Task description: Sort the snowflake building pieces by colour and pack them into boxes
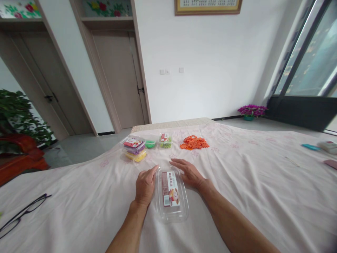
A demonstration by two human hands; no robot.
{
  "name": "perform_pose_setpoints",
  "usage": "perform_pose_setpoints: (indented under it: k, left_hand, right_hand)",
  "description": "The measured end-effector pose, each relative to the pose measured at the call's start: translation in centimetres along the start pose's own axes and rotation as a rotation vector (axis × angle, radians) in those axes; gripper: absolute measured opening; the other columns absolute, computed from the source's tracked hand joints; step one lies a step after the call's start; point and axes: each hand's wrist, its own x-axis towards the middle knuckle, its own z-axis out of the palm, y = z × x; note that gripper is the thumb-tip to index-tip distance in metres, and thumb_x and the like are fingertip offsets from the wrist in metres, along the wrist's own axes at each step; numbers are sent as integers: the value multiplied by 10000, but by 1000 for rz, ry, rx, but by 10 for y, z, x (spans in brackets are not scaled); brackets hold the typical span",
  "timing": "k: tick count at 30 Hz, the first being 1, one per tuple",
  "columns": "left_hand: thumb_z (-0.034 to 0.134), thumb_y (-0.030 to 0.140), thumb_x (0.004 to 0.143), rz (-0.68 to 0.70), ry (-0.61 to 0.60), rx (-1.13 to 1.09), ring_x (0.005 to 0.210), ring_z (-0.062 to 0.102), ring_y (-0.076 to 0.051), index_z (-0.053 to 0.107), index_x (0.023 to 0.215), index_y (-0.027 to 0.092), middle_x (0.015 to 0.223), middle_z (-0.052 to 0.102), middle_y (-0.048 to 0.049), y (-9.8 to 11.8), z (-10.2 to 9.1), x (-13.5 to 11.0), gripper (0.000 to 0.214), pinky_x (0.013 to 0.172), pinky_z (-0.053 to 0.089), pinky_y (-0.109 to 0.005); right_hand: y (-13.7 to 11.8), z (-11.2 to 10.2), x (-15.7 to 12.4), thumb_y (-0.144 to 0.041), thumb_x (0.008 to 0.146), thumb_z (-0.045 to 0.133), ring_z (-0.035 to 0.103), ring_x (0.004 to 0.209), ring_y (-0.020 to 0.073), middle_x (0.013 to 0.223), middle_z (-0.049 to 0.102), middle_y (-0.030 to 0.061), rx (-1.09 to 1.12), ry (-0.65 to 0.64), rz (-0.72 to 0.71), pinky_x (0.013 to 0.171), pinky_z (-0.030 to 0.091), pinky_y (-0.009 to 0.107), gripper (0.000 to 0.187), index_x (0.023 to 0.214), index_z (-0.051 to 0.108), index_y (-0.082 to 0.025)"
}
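A clear plastic food container [159, 211] with a red and white label [171, 189] lies lengthwise in front of me on the cloth. No contents show beneath its lid. My left hand [145, 184] is at its far left edge, fingers curled and thumb along the rim. At the far right corner is my right hand [190, 174], its fingers stretched out past the rim and touching the edge. Beyond them lies a loose heap of orange interlocking pieces [195, 143].
Stacked containers of purple [135, 149] and yellow pieces [136, 156] stand far left, beside a green-filled tub [150, 143] and a labelled box of light-green pieces [165, 140]. Eyeglasses [19, 215] lie at left. A blue item [310, 147] and thin stick [292, 162] are at right.
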Motion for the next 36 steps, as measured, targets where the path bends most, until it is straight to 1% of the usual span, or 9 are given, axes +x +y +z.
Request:
perform_pose_setpoints:
  k: [6,12,15,18,22,26,29,32,36]
  left_hand:
    - [630,193,781,-64,20,-29,921,649,-263,755,957,305,917,755,-73,-1,3,-1,243,1013,385,-377]
    - [633,231,802,-8,-17,35,895,652,-259,746,993,299,933,748,-78,-4,2,0,232,1012,379,-391]
    - [689,277,770,111,-40,116,1048,621,-284,696,1127,287,1089,721,-85,1,-1,1,358,1091,310,-430]
    - [644,323,819,199,13,213,1241,521,-284,614,1251,267,1256,649,-91,5,-4,1,437,1161,203,-453]
    - [442,304,936,165,191,293,1294,474,-249,531,1325,230,1353,579,-104,-6,-7,3,406,1157,213,-451]
    - [423,302,929,48,382,291,1193,547,-259,565,1264,212,1259,623,-118,-28,-8,8,375,1063,357,-433]
    - [429,284,913,55,432,284,1139,574,-257,561,1253,197,1218,632,-117,-36,-8,12,375,1016,409,-437]
    - [430,280,908,70,478,272,1161,554,-256,543,1265,183,1228,612,-123,-38,-7,13,387,1028,412,-448]
    - [426,287,907,34,515,267,1191,525,-259,542,1264,178,1234,587,-129,-40,-7,13,390,1054,400,-463]
  right_hand:
    - [-13,-5,2,-345,880,607,452,1324,285,1519,403,88,-98,55,-91,1067,396,506,592,1448,441,-327]
    - [-27,-5,1,-313,914,529,521,1241,253,1396,549,82,-39,-33,-186,1045,416,451,415,1324,584,-294]
    - [-15,-3,-3,-330,925,497,586,1133,231,1287,614,102,-25,70,-62,981,463,393,337,1212,651,-241]
    - [4,-3,-5,-337,941,442,624,1010,221,1141,658,105,-99,229,184,909,485,370,305,1064,689,-206]
    - [23,-10,-4,-242,857,486,627,936,234,988,691,76,-245,386,425,854,481,373,370,1198,627,-208]
    - [24,-22,3,-228,841,485,632,894,226,951,712,49,-297,277,554,768,457,328,335,1115,678,-244]
    - [15,-33,10,-220,861,458,634,828,196,923,715,39,-303,170,621,714,421,290,391,1212,628,-230]
    - [1,-44,17,-167,857,435,630,914,189,1037,708,55,-386,121,616,731,389,272,425,1250,588,-217]
    - [-15,-48,32,-188,860,457,616,973,212,1093,696,72,-506,22,581,710,355,274,314,1119,632,-219]
